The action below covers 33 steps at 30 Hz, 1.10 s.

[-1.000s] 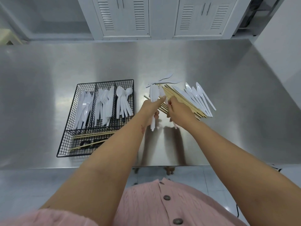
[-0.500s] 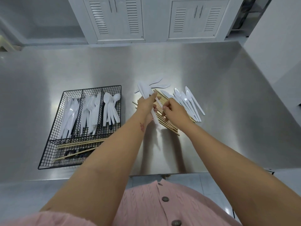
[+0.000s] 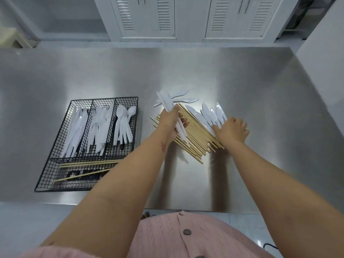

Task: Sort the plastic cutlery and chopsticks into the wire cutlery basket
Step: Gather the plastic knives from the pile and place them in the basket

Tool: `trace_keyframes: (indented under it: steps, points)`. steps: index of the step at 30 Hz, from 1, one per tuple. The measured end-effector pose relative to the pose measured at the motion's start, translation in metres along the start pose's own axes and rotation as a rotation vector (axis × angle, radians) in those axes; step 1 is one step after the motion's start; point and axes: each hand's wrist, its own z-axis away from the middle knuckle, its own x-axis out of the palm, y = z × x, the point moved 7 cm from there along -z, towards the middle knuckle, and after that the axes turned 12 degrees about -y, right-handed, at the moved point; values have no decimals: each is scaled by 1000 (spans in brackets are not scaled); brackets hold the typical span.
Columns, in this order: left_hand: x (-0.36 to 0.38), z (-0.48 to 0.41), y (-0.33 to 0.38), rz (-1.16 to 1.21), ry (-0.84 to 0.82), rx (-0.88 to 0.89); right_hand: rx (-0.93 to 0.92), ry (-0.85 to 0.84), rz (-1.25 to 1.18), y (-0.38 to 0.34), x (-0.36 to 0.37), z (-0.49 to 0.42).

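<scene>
A black wire cutlery basket (image 3: 43, 175) sits left on the steel table, with white knives, forks and spoons (image 3: 122, 123) in three upper compartments and a few chopsticks (image 3: 87, 162) in the front one. My left hand (image 3: 170, 121) is shut on a bundle of white plastic knives (image 3: 166, 101) above a pile of wooden chopsticks (image 3: 195, 135). My right hand (image 3: 232, 130) rests, fingers curled, on a row of loose white knives (image 3: 210, 113) lying on the pile's right side. Two more knives (image 3: 183, 97) lie behind the pile.
The steel table (image 3: 260, 90) ends at a front edge close to my pink shirt (image 3: 186, 237). White louvred cabinets (image 3: 186, 17) stand behind the table, and a white wall (image 3: 323, 49) rises at the right.
My right hand has left the spot beside my left hand and moved right onto the loose knives. My left hand still holds its bundle of knives. The camera has shifted.
</scene>
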Motion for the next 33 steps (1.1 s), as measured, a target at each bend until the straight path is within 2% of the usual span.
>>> trace_keyframes:
  steps: [8,16,21,26,33]
  points:
    - [4,-1,0,1,12,-14,-56,-46,103,-28,-5,-1]
    - [5,-3,-2,13,5,-30,-56,-134,54,-30,0,-3]
    - [3,-2,-3,-4,-8,-47,-45,-89,-13,-23,-6,5]
    - [-1,0,-4,-52,-38,-69,-81,-71,21,-36,-18,17]
    - [12,12,2,-71,-153,-77,-403,-52,72,-94,-26,55]
